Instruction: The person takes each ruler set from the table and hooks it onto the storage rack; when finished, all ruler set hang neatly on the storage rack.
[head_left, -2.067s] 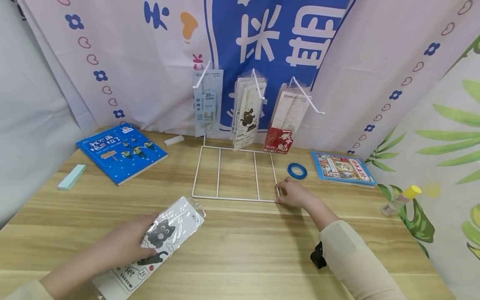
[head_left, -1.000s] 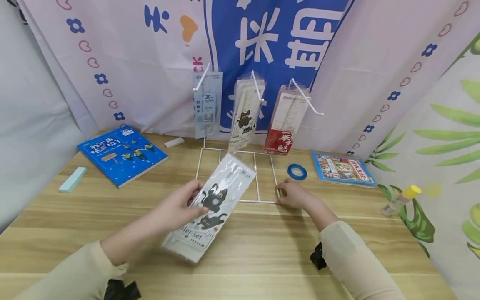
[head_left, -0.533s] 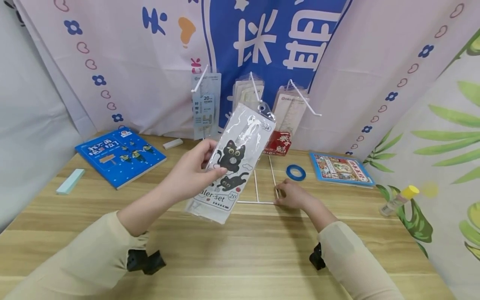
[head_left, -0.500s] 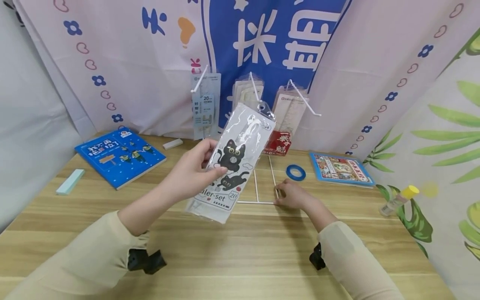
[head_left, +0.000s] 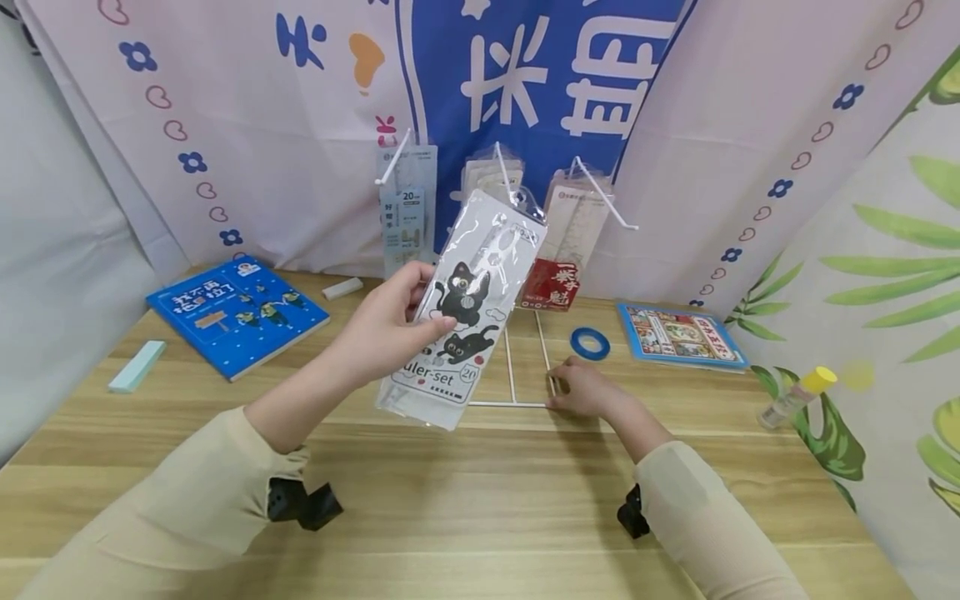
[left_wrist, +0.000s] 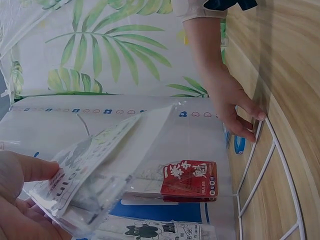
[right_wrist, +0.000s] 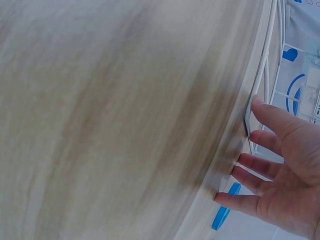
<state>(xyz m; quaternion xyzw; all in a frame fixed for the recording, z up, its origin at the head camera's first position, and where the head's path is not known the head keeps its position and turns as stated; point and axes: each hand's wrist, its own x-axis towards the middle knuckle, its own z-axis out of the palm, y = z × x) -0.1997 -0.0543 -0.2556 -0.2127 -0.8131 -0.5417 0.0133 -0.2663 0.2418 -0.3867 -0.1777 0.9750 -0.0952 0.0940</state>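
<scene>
My left hand (head_left: pixel 378 329) grips a ruler set (head_left: pixel 491 254) in a clear sleeve, its card printed with black cats, thumb on the front. The set is raised and tilted, its top overlapping the tip of the middle hook in the head view. Behind it, similar ruler sets (head_left: pixel 480 173) are partly hidden. In the left wrist view the held ruler set (left_wrist: pixel 107 165) appears edge-on. My right hand (head_left: pixel 588 389) pinches the front right corner of the white wire display rack (head_left: pixel 511 367), thumb and fingers at the wires.
A blue ruler pack (head_left: pixel 408 208) hangs on the left hook, a red-and-white pack (head_left: pixel 555 283) on the right. Around the rack lie a blue book (head_left: pixel 238 317), a white block (head_left: pixel 342 288), a mint block (head_left: pixel 138 367), blue tape (head_left: pixel 590 343), a booklet (head_left: pixel 681 335) and a yellow-capped glue bottle (head_left: pixel 798 397).
My left hand has carried the ruler set from the lower left up and right, to in front of the middle hook. My right hand has kept its place at the rack corner.
</scene>
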